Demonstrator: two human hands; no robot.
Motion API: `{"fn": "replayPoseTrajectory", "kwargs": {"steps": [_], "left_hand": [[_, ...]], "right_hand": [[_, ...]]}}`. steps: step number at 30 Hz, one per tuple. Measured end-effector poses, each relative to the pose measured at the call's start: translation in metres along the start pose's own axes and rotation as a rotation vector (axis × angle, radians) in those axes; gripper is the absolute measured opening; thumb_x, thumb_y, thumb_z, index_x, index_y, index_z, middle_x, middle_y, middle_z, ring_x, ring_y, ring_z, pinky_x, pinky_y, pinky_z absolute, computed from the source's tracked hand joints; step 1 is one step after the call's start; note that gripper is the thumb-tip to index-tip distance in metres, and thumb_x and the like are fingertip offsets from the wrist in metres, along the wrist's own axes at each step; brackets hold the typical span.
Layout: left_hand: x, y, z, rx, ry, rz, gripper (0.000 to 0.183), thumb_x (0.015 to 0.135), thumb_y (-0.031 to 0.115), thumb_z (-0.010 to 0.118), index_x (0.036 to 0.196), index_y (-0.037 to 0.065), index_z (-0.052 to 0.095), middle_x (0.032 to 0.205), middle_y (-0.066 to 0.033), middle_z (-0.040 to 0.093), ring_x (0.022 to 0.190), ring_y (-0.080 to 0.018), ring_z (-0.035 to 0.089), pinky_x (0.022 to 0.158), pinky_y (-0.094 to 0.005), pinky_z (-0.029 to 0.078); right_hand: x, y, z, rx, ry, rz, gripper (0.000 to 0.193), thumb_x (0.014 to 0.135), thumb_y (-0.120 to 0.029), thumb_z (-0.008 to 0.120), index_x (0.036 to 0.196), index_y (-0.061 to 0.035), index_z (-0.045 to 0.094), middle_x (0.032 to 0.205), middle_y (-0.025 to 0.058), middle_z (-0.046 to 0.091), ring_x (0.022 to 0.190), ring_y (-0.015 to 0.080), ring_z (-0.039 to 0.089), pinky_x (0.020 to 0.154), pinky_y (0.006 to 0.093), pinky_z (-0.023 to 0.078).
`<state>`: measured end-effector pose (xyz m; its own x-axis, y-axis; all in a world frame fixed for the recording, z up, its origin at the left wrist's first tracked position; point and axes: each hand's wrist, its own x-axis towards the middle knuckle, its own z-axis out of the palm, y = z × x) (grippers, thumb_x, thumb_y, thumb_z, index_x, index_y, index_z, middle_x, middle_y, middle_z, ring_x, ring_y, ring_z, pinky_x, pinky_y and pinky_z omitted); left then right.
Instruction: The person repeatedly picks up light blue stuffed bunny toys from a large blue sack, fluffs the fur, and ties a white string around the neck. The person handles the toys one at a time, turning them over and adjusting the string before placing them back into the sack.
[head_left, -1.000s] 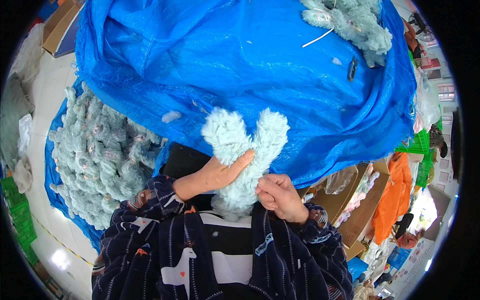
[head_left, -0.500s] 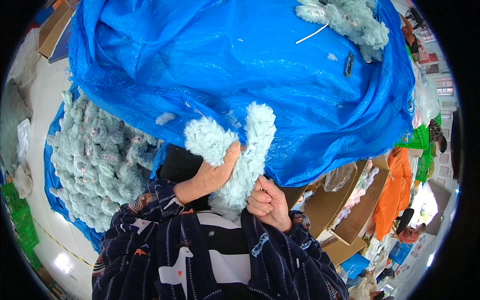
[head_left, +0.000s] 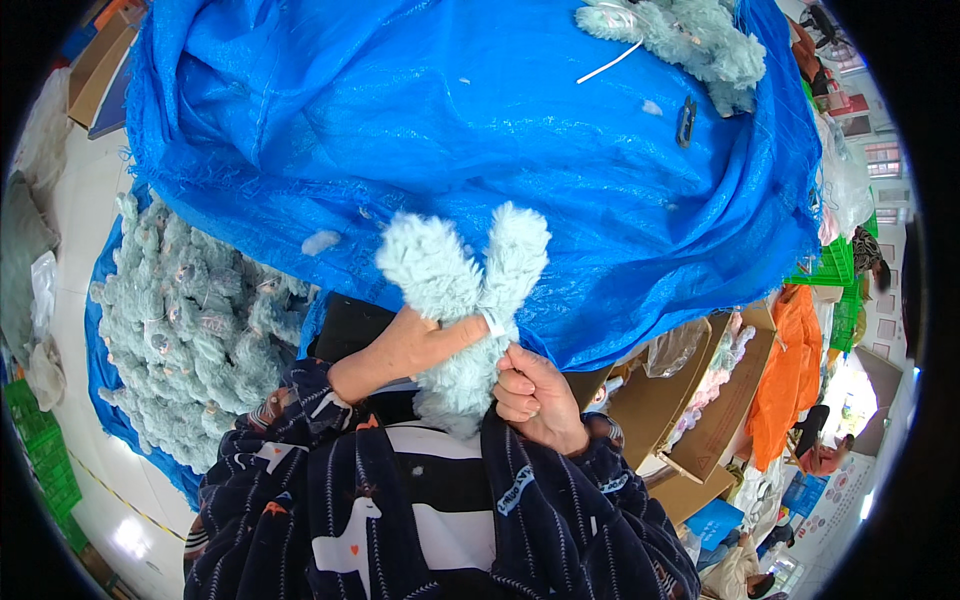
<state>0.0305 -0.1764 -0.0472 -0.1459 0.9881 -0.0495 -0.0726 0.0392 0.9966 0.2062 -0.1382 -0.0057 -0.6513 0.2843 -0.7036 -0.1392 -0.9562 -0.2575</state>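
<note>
A pale blue-green fluffy plush piece [head_left: 440,270] with two long limbs pointing away from me is held close to my chest. My left hand [head_left: 410,350] wraps round its middle, the thumb laid across just below the fork. By the thumb tip a small white tag [head_left: 493,322] shows. My right hand [head_left: 540,400] is closed in a pinch against the plush's right side; what sits between those fingertips is too small to make out. Beyond the hands spreads a blue tarpaulin [head_left: 420,130], bearing a small dark thread snipper [head_left: 686,122] at the right.
More plush pieces [head_left: 700,50] lie at the far right of the tarpaulin, beside a thin white strip [head_left: 610,62]. A large heap of similar plush [head_left: 190,340] stands at my left. Cardboard boxes [head_left: 715,410] and an orange cloth [head_left: 785,370] are on the right.
My left thumb has gone from pointing up along the plush to lying across it. The left limb now stands more upright. My right hand stays pinched at the same side.
</note>
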Motion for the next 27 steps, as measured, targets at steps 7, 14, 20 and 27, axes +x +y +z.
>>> {"fn": "replayPoseTrajectory", "kwargs": {"steps": [7,14,20,27], "left_hand": [[0.006,0.014,0.000,-0.146,-0.111,-0.267,0.017,0.075,0.013,0.059,0.082,-0.002,0.057,0.071,0.0004,0.056,0.066,-0.0070,0.048,0.057,-0.0258,0.039],[0.004,0.007,-0.006,-0.280,-0.206,-0.424,0.028,0.077,0.015,0.059,0.100,0.000,0.056,0.090,-0.0017,0.058,0.080,-0.0077,0.052,0.066,-0.0234,0.041],[0.009,0.019,0.007,-0.295,-0.220,-0.371,0.029,0.076,0.015,0.060,0.100,0.000,0.057,0.088,-0.0028,0.058,0.079,-0.0086,0.051,0.065,-0.0249,0.042],[0.014,0.010,0.005,-0.255,-0.276,-0.410,0.037,0.077,0.006,0.054,0.113,0.001,0.050,0.099,-0.0026,0.055,0.088,-0.0097,0.052,0.073,-0.0239,0.042]], "right_hand": [[-0.008,-0.006,0.001,-0.362,0.103,-0.070,0.026,0.091,-0.024,0.044,0.084,-0.0018,0.055,0.051,-0.0045,0.036,0.042,0.0042,0.031,0.038,0.0189,0.024],[-0.023,-0.029,-0.015,-1.092,0.216,-0.425,0.020,0.080,-0.013,0.061,0.066,0.0011,0.058,0.057,-0.0036,0.049,0.052,0.0003,0.035,0.045,0.0188,0.028],[0.022,-0.030,-0.011,-1.068,0.255,-0.808,0.016,0.076,-0.008,0.064,0.088,0.0013,0.059,0.068,-0.0026,0.053,0.059,0.0013,0.039,0.048,0.0184,0.032],[0.024,-0.032,0.015,-1.096,0.253,-0.983,0.041,0.074,-0.018,0.069,0.053,-0.0008,0.038,0.049,-0.0019,0.032,0.050,0.0045,0.028,0.040,0.0261,0.021]]}}
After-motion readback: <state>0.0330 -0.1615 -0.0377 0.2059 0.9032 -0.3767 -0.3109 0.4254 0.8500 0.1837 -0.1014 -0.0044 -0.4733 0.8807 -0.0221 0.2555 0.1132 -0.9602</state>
